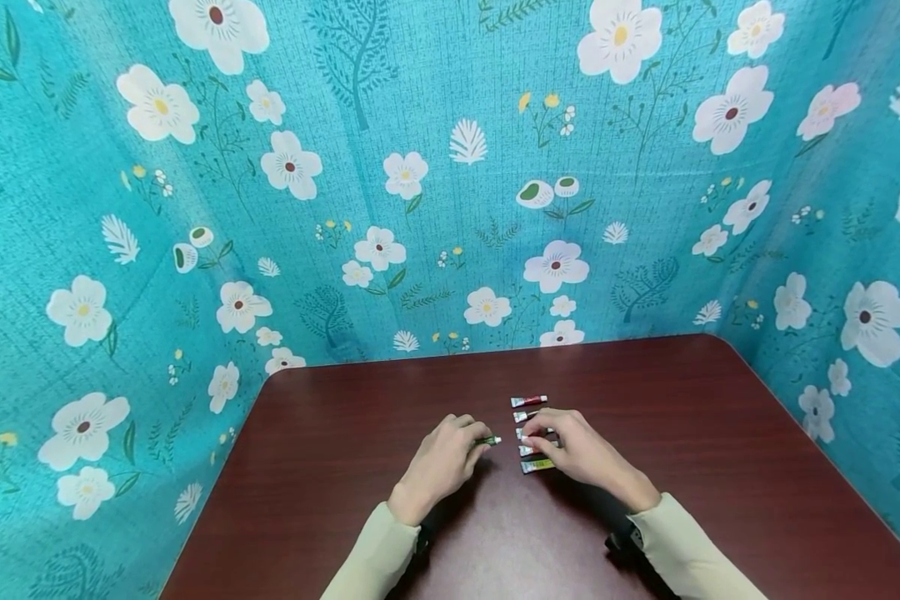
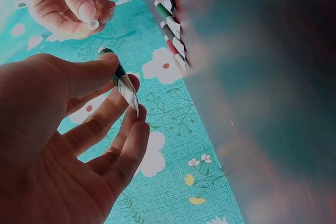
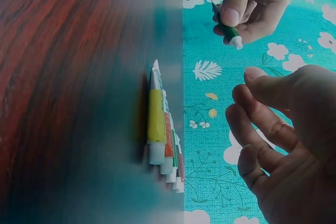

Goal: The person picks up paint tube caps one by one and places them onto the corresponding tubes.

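Note:
My left hand [image 1: 441, 454] pinches a small green paint tube [image 3: 229, 31] between thumb and fingers, above the table. Its narrow white nozzle end points toward my right hand [image 1: 581, 450]. Thumb and forefinger of that right hand come together on a small white cap [image 2: 93, 24], mostly hidden by the fingertips. Beneath the right hand lies a row of paint tubes: a yellow tube [image 3: 156, 114] nearest me, then an orange-red tube [image 3: 168, 129], a green one, a dark one, and a red tube [image 1: 529, 401] farthest away. The right hand partly covers the middle of the row in the head view.
The dark red-brown table [image 1: 330, 467] has rounded far corners. A turquoise flowered curtain [image 1: 435, 208] hangs behind it and along both sides. A dark wrist mount [image 1: 626, 537] sits under the right sleeve.

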{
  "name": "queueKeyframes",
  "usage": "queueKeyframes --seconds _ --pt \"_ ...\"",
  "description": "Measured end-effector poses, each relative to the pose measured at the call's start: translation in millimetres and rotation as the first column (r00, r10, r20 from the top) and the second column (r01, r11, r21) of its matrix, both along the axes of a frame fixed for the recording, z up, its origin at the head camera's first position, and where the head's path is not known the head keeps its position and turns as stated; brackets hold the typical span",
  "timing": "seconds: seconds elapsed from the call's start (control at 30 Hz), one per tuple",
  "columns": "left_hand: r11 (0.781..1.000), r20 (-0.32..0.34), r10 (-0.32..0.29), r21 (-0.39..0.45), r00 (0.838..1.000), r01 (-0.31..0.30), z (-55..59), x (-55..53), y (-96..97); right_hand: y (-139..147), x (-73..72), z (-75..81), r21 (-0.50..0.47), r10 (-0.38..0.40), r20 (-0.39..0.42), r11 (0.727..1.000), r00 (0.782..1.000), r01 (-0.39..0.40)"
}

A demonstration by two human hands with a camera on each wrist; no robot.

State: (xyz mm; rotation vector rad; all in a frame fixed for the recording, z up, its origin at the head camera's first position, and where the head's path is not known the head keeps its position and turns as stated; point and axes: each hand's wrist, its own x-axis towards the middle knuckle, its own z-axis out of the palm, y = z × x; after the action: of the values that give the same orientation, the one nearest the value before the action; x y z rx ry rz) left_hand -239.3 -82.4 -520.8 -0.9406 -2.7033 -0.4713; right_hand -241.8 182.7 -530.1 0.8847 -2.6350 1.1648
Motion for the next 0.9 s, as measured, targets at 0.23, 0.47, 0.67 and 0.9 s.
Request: queueKeyframes --seconds 0.23,0.47,0.67,0.9 --pt "1.000 0.002 -0.001 -0.012 1.000 0.001 0.5 2.3 2.2 -3.2 3.3 0.0 0.000 0.008 0.013 1.000 1.000 -0.008" --pt "0.999 -0.030 -0.029 -0.026 0.999 0.029 -0.9 2.1 4.4 -5.4 3.8 -0.8 0.014 0.001 0.003 1.000 1.000 -0.002" --pt "0.999 -0.044 -0.041 -0.030 0.998 0.039 -0.1 3.1 5.8 -7.2 4.3 -0.2 0.010 0.013 0.015 1.000 1.000 -0.013" --pt "0.996 -0.093 -0.062 -0.064 0.994 0.056 0.1 5.3 7.8 -8.4 5.2 -1.5 -0.006 0.034 0.028 0.999 0.999 -0.033"
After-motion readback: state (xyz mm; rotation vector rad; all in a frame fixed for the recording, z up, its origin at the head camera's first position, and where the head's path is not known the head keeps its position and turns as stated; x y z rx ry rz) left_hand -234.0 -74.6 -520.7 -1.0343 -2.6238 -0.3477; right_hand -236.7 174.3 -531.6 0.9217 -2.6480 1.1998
